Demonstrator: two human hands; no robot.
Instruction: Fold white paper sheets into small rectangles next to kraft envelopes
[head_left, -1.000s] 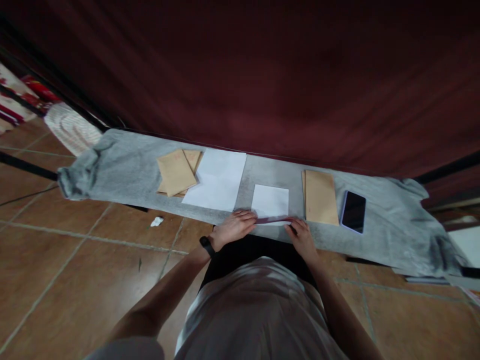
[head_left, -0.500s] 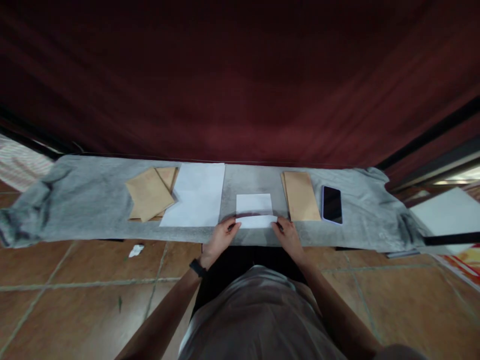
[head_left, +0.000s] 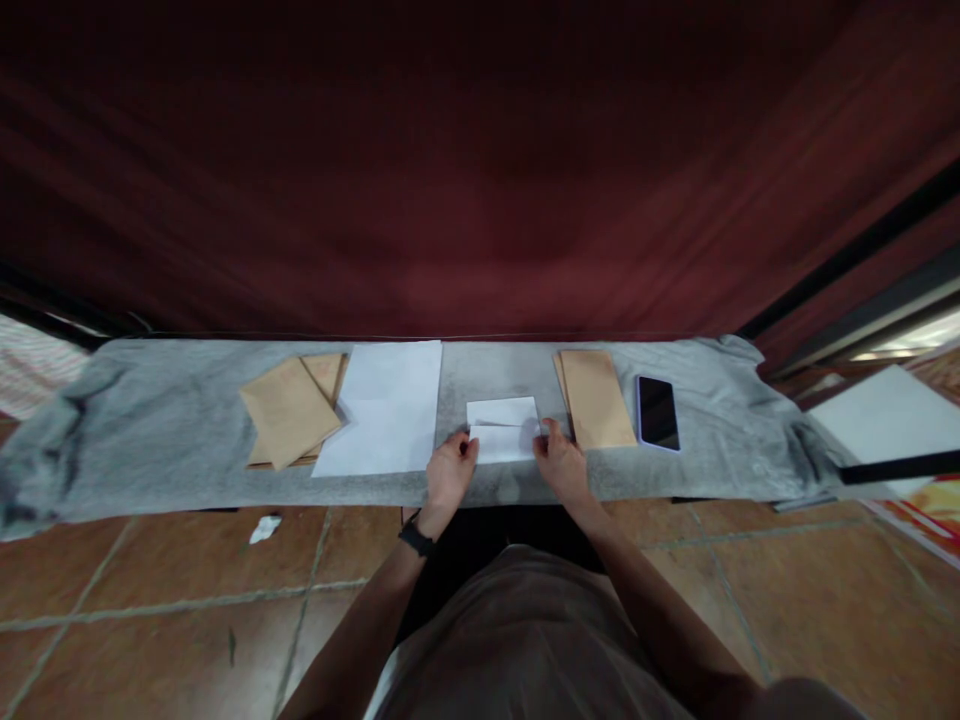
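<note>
A white sheet of paper (head_left: pixel 504 443) lies in front of me with its near part folded up over the far part. My left hand (head_left: pixel 451 468) grips the left edge of the fold, thumb and fingers pinched together. At the right edge my right hand (head_left: pixel 561 462) pinches the same paper, fingers bent. Left of the folded paper are larger white sheets (head_left: pixel 386 410) lying flat. Just to the right of my right hand sit brown envelopes (head_left: pixel 598 400), one overlapping another.
More brown envelopes (head_left: pixel 289 412) overlap in a pile at the left. A phone (head_left: pixel 658 413) with a purple case lies at the right. Grey cloth (head_left: pixel 172 420) covers the narrow table, and a dark red curtain (head_left: pixel 480 200) hangs behind it.
The raised near flap of the paper has come down flatter and further over the far part. Both hands have stayed at its sides; the view has shifted slightly.
</note>
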